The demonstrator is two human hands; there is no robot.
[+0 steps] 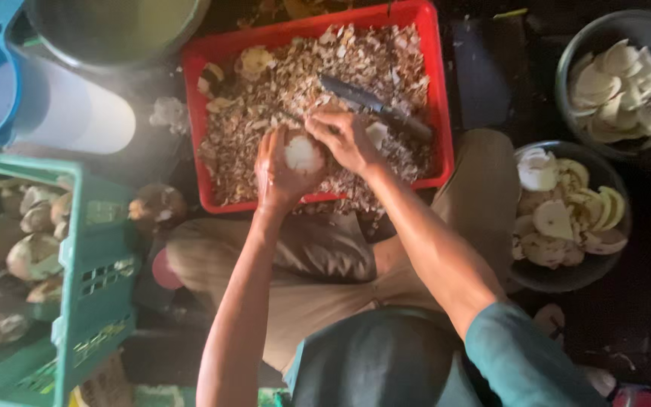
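Left hand (279, 172) cupped closed around white peeled piece (303, 154); right hand (344, 139) apparently gripping knife (374, 105) above red crate (431, 90) of peelings.

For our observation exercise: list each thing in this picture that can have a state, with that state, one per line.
Left hand: cupping the white peeled piece.
Right hand: gripping the knife, blade over the red crate.
Red crate: full of peelings.
Green crate: holds unpeeled pieces.
Two bowls: hold white slices.

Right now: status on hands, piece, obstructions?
Left hand cups white peeled piece. Right hand grips knife against it. Both over red crate of shavings; nothing blocking.
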